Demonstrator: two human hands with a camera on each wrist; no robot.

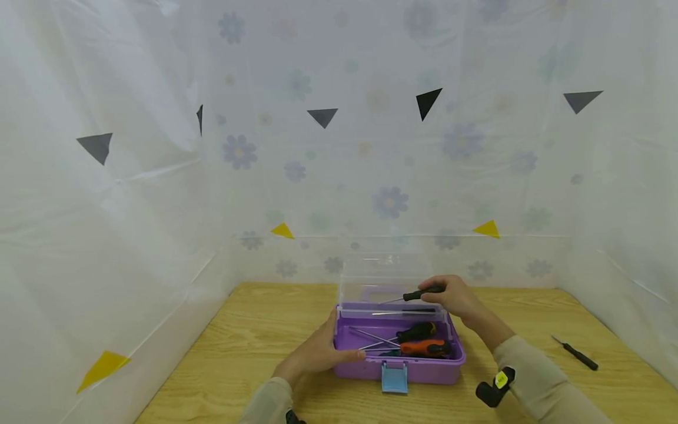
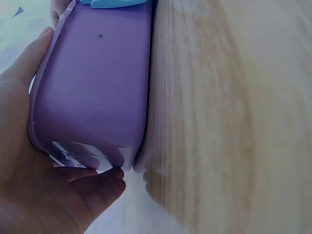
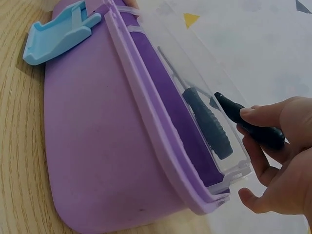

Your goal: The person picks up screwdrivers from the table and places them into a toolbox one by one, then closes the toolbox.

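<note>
Head view: high and set back, facing forward and down over the wooden bench [image 1: 254, 330], taking in the whole purple toolbox [image 1: 365, 368] and the draped walls behind. Left wrist view: very close at bench level, facing the toolbox's [image 2: 92, 83] outer wall past the left hand [image 2: 34, 185]. Right wrist view: close, low, looking along the toolbox [image 3: 97, 146] front; all three views share the toolbox and the bench.

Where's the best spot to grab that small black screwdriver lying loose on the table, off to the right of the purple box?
Grip the small black screwdriver by its thicker black handle, the end nearer the table's front edge, coming from above. It lies flat on the table with bare wood around it; its thin shaft offers little to pinch.
</note>
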